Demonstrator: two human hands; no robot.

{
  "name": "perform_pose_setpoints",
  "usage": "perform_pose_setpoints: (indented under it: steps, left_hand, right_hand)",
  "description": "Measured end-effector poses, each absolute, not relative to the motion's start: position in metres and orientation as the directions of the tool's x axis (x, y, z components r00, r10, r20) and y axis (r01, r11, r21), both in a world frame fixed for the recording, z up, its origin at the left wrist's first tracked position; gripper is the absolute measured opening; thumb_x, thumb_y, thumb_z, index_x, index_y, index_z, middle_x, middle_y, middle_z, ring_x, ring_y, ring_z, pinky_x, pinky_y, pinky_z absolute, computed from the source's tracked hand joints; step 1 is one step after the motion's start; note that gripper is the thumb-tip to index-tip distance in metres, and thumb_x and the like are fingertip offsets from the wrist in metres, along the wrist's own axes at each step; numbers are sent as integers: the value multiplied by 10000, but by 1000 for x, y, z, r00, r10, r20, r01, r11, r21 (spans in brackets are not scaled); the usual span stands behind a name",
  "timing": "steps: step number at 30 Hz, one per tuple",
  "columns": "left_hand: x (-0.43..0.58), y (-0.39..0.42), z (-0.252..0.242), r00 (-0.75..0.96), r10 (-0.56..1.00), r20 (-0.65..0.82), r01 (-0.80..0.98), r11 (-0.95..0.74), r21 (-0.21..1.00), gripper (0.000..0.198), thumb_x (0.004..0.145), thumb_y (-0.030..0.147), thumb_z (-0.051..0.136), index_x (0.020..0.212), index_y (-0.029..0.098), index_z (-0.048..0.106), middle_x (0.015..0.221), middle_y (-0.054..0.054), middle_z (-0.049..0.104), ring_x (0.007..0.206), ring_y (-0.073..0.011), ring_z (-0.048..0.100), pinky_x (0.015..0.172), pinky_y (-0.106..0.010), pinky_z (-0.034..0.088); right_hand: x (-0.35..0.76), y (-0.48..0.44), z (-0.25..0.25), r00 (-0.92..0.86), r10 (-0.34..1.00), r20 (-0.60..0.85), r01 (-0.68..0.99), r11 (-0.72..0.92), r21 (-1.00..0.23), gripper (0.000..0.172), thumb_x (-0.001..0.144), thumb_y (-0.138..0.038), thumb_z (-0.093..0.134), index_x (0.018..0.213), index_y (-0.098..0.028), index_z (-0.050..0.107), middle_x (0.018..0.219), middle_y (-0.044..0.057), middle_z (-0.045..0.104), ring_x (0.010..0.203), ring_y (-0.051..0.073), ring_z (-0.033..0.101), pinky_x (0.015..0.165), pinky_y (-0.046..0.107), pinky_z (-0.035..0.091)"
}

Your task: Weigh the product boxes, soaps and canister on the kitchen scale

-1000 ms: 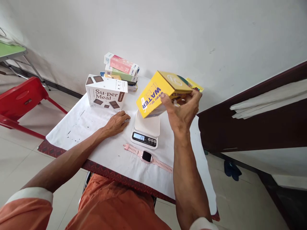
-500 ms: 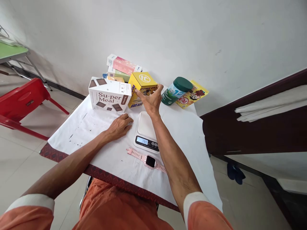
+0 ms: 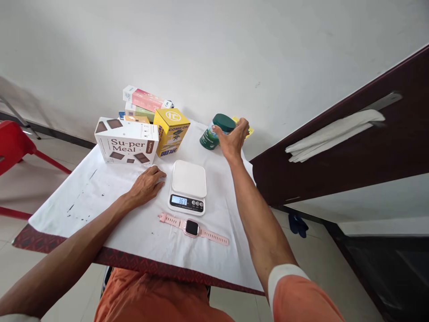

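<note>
My right hand (image 3: 233, 139) reaches to the green canister (image 3: 210, 139) at the back of the table. Its thumb lies across the front of the canister and the fingers spread past the lid's right side; a firm grip does not show. Behind these fingers a yellow packet (image 3: 250, 131) is mostly hidden. Loosely bent, my left hand (image 3: 147, 183) rests on the white cloth, holding nothing. Between the hands sits a white kitchen scale (image 3: 189, 178) with a lit display and a bare platform. A pink smartwatch (image 3: 192, 227) lies stretched out in front of it.
At the back left stand a white Su-per Meal box (image 3: 127, 141) and a yellow box (image 3: 171, 132). Behind them are a pink box (image 3: 147, 98) and other stacked boxes. A red chair (image 3: 11, 145) is at the left; a white cloth (image 3: 335, 134) hangs at the right.
My right hand has left the yellow box and moved right to the green canister. The view has shifted right. My left hand stays on the cloth. The scale's digits differ.
</note>
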State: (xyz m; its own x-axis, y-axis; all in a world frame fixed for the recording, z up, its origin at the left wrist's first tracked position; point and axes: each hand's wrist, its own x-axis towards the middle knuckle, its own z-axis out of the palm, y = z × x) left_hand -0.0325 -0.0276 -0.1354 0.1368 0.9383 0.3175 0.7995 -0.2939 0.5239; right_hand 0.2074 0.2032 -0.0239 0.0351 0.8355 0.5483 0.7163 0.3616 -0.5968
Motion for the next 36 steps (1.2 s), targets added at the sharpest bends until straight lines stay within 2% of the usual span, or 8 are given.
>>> perform_pose_setpoints:
  steps: [5,9,13,16,21,27,30,36]
  left_hand:
    - [-32,-27,-135,120,943,309,793,-278,542,239,971,217,526,1163,199,667,1114,-96,649,937,-217,659,877,-367,567]
    - [-31,-28,-132,114,946,303,790,-271,550,233,971,198,524,1152,191,671,1102,-96,657,966,-224,659,879,-367,566]
    - [-30,-27,-131,107,954,281,785,-255,564,233,968,187,535,1156,190,672,1111,-95,660,950,-215,660,867,-358,565]
    - [-30,-27,-131,103,956,275,788,-247,564,227,971,188,539,1155,196,671,1107,-91,663,919,-203,656,859,-353,563]
    - [-29,-28,-132,103,950,294,792,-257,553,238,963,181,544,1161,204,673,1091,-90,657,931,-208,653,867,-355,561]
    - [-28,-29,-132,110,948,298,795,-264,546,245,968,196,539,1169,197,678,1099,-97,646,979,-224,645,875,-364,561]
    - [-28,-28,-132,112,952,285,796,-258,548,255,968,199,535,1178,181,680,1105,-100,642,938,-215,644,883,-373,563]
    - [-28,-29,-131,113,952,286,809,-255,530,268,970,218,531,1182,176,689,1098,-105,643,946,-231,644,897,-399,565]
  right_hand:
    - [216,239,-14,179,929,325,771,73,-633,889,708,-478,847,1387,-115,402,1485,268,457,1447,375,398,1197,525,329]
    - [197,256,-20,201,938,281,775,23,-631,982,658,-460,887,1415,-71,397,1492,302,447,1449,404,401,1192,532,337]
    - [189,268,-30,276,914,298,731,2,-683,999,624,-446,895,1430,-121,404,1545,299,407,1488,415,362,1205,577,319]
    - [194,270,-35,275,904,327,715,36,-699,921,643,-423,859,1413,-159,427,1547,265,426,1497,391,368,1209,571,331]
    - [214,250,-32,283,877,387,700,87,-709,850,616,-456,857,1330,-167,497,1429,206,548,1381,370,505,1188,563,380]
    - [244,183,-2,57,824,564,625,411,-663,797,633,-592,861,1294,-263,563,1335,117,619,1240,347,592,1096,547,492]
    - [247,142,16,-85,786,613,546,551,-631,801,644,-638,847,1288,-238,589,1295,118,645,1178,328,634,1033,531,540]
    - [234,78,13,-283,785,551,516,609,-602,871,648,-697,834,1340,-234,578,1385,99,619,1277,327,601,1090,566,509]
